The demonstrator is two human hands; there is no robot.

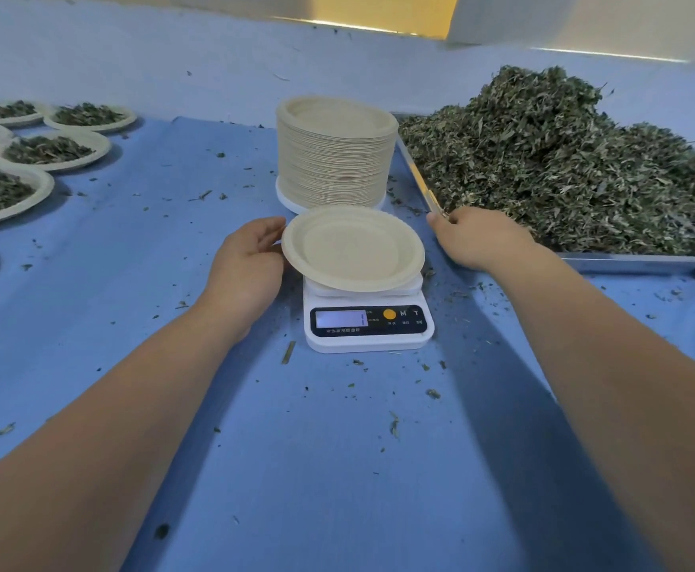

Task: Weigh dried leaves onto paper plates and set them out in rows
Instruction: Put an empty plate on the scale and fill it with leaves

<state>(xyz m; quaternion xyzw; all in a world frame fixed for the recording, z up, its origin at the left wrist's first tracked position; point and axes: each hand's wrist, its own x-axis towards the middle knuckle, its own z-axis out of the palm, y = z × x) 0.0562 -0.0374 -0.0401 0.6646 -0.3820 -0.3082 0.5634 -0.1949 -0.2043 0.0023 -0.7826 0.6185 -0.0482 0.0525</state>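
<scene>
Filled plates (pixel 48 152) of leaves in rows at 10 o'clock on blue cloth (pixel 337 447); my left hand (pixel 247 262) at 9 o'clock of empty plate (pixel 354 247), thumb and curled fingers pinching its rim; plate sits slightly tilted on white scale (pixel 368 324), dead centre; plate stack (pixel 335 150) just behind at 12 o'clock; my right hand (pixel 482 237) at 3 o'clock of plate, knuckles up, fingertip touching near corner of metal tray (pixel 643 262); can't tell whether it holds anything; dried leaves (pixel 564 158) heaped in tray at 2 o'clock.
</scene>
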